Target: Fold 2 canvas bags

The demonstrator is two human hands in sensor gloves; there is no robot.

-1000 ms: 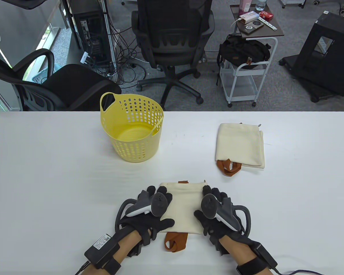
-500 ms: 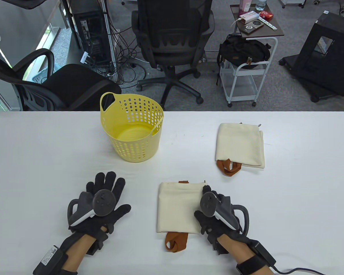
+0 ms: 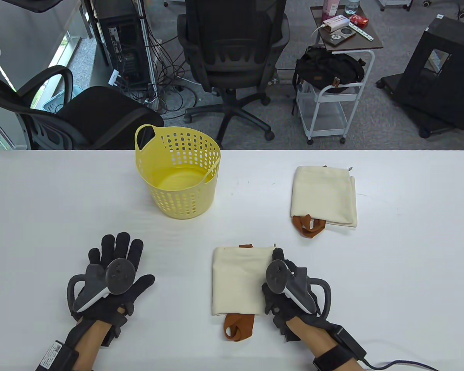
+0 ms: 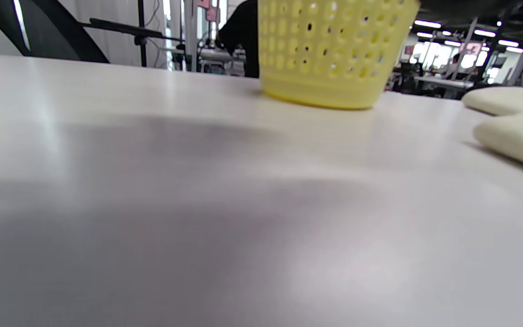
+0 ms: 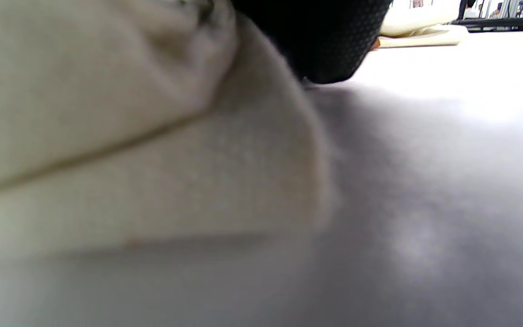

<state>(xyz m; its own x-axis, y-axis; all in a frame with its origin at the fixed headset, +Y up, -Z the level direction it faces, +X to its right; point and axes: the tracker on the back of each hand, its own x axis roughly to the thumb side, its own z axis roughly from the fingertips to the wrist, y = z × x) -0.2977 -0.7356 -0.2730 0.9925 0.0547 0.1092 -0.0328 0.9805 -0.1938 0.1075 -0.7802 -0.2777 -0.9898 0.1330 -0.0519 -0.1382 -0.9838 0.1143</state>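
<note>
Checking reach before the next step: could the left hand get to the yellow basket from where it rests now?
Probably yes: left hand lies flat on bare table, and nothing stands between it and the yellow basket.

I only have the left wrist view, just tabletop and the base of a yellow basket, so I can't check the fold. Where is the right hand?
Observer: The right hand rests on the right edge of the near canvas bag, which lies folded at the front of the table.
Operator: And the second bag?
Observer: The far canvas bag lies folded to the right of the basket, its brown handles poking out of its near edge.
Operator: Is my left hand touching anything?
Observer: The left hand lies with fingers spread over bare table, left of the near canvas bag and apart from it.
</note>
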